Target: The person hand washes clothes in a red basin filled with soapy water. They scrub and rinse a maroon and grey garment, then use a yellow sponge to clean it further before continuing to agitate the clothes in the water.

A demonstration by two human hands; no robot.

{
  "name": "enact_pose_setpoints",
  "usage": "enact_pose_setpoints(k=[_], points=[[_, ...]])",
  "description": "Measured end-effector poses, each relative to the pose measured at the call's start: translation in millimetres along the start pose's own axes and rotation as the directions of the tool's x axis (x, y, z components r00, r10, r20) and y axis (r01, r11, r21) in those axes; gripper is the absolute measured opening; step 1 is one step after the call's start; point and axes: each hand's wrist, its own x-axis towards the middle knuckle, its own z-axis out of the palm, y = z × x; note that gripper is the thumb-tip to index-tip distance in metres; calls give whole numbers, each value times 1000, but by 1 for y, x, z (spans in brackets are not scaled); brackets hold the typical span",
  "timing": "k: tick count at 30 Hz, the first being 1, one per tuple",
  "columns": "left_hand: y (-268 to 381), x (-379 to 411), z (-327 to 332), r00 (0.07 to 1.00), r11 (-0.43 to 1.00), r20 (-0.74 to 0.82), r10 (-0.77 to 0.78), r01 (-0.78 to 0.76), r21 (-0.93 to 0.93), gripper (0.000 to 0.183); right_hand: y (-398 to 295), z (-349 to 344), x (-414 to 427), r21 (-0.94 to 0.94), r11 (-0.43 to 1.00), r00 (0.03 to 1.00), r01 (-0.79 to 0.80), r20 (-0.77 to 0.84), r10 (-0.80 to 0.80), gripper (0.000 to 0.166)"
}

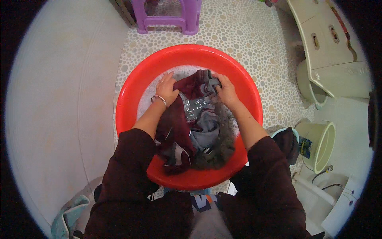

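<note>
A large red plastic basin [191, 55] stands on the floor in front of me, with soapy water and wet clothes in it. My right hand [226, 89] grips the grey-striped end of a maroon garment [189, 85], which is raised at the far side of the water. On the left, my left hand [167, 89], with a bracelet at the wrist, holds the maroon cloth with the thumb over it and the fingers spread. More of the dark red fabric hangs down below that hand. Grey cloth [207, 136] lies partly sunk in the middle of the basin.
A purple plastic stool [167, 22] stands beyond the basin. To the right are a pale green bucket [325, 146], a small tub holding dark cloth [286, 143] and a cabinet [325, 41]. A pale wall [59, 89] runs along the left. The floor [244, 38] has a pebble pattern.
</note>
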Motion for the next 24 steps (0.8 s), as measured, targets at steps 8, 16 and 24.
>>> enact_pose_setpoints(k=[8, 16, 24], points=[[10, 3, 14, 695, 791, 628, -350, 578, -199, 43, 67, 46, -7, -347, 923, 962, -168, 147, 231, 45], [8, -125, 75, 447, 322, 876, -179, 868, -377, 49, 69, 40, -54, -472, 878, 830, -82, 456, 323, 38], [62, -150, 57, 577, 858, 807, -123, 471, -207, 62, 64, 27, -90, -575, 811, 700, -104, 537, 471, 33]])
